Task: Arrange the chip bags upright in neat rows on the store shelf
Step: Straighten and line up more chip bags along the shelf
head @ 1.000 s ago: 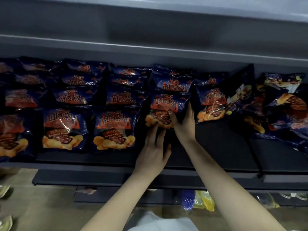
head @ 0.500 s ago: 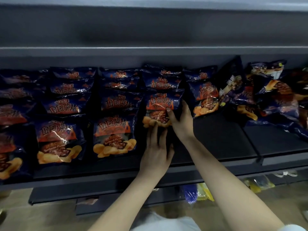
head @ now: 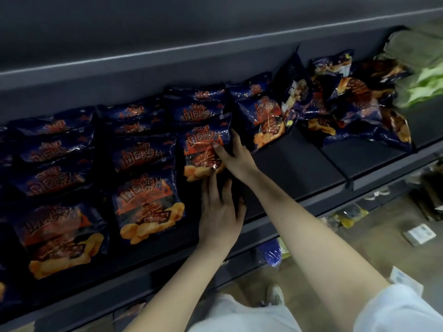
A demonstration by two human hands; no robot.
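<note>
View tilted; right hand (head: 236,156) grips chip bag (head: 203,144) on shelf (head: 299,168), left hand (head: 219,212) touching.

Left hand (head: 219,212), right hand (head: 236,155) bare; white short sleeve (head: 402,310) on right arm; white garment (head: 239,317) below; pale sneaker (head: 275,295).

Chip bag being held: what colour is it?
The chip bag is dark blue and orange; head view.

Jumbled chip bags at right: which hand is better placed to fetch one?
Probably right: the right hand, though gripping the front bag, is nearer the jumbled chip bags; the left hand, farther away, touches that bag's bottom.
</note>
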